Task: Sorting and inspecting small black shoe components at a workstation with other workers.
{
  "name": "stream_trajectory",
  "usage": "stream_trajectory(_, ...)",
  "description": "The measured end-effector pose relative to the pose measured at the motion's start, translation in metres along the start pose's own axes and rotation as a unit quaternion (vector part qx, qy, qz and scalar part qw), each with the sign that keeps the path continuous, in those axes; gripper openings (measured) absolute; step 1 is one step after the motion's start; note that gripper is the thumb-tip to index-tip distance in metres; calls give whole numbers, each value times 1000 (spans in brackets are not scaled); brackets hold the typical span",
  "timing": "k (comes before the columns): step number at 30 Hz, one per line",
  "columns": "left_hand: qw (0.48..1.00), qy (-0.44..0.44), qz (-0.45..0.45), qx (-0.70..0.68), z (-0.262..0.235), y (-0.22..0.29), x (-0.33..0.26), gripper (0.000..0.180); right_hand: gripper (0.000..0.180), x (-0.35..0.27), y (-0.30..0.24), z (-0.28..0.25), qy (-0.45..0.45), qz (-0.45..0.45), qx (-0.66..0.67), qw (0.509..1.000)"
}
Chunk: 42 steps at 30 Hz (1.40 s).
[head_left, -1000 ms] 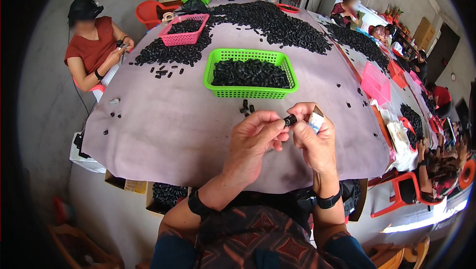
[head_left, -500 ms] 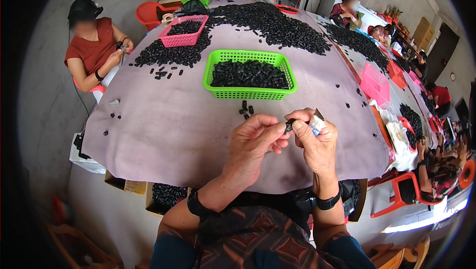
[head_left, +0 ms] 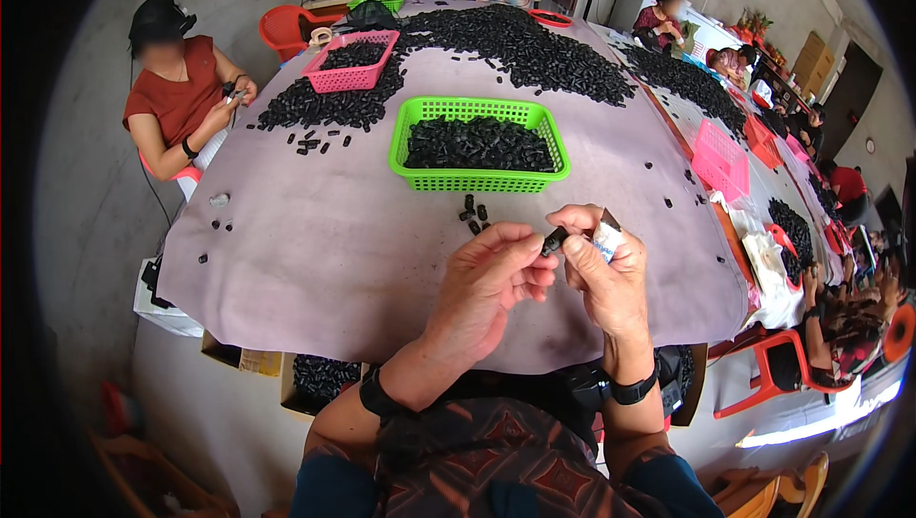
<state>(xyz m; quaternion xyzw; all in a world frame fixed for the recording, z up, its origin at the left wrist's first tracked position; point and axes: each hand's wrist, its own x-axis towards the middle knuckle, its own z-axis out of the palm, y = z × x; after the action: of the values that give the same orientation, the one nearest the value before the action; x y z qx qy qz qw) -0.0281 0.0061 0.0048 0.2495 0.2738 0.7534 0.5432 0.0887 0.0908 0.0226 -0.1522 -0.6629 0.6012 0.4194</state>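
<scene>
Pale mauve worktop (head_left: 334,260) is stretching under and well beyond both grips. Heap of black pieces (head_left: 496,31) is lying well ahead of the grips. Green basket (head_left: 395,151) is standing nearer, ahead of the left grip, holding more of the same. Pink basket (head_left: 345,80) is sitting farther off, ahead and to the left. Left grip (head_left: 477,291) is leaning up and inward, thumb laid over index finger, the two pinching with no gap beyond the piece's thickness; lower fingers are curling loosely. Right grip (head_left: 611,275) is standing nearly upright, fingers wrapping snugly round a tool, thumb pointing up toward the left grip. White-wrapped tool (head_left: 608,238) is poking out above the right thumb, dark tip up; its lower part is hiding in the palm. Loose pieces (head_left: 468,203) are lying just ahead of the left grip. Black piece (head_left: 554,241) is sitting between both grips, at the left thumb tip; fingertips are partly covering it. Cannot tell whether the right thumb is touching it.
</scene>
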Motion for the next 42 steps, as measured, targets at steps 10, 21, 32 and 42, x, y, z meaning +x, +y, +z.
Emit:
stream_trajectory(10, 999, -28, -8, 45, -1, -5, 1, 16, 15, 1, -1, 0, 23, 25, 5, 999)
stream_trajectory(21, 991, -34, 11, 130, 2, -3, 1, 17, 19, 1, 3, -3, 42, 25, -23, 999)
stream_trajectory(32, 999, -32, -16, -2, -3, -4, 2, 17, 18, 0, -1, -2, 34, 41, 23, 998)
stream_trajectory(42, 999, -35, -25, 10, -3, -4, 3, 17, 11, 0, -5, 2, 10, -7, -56, 998)
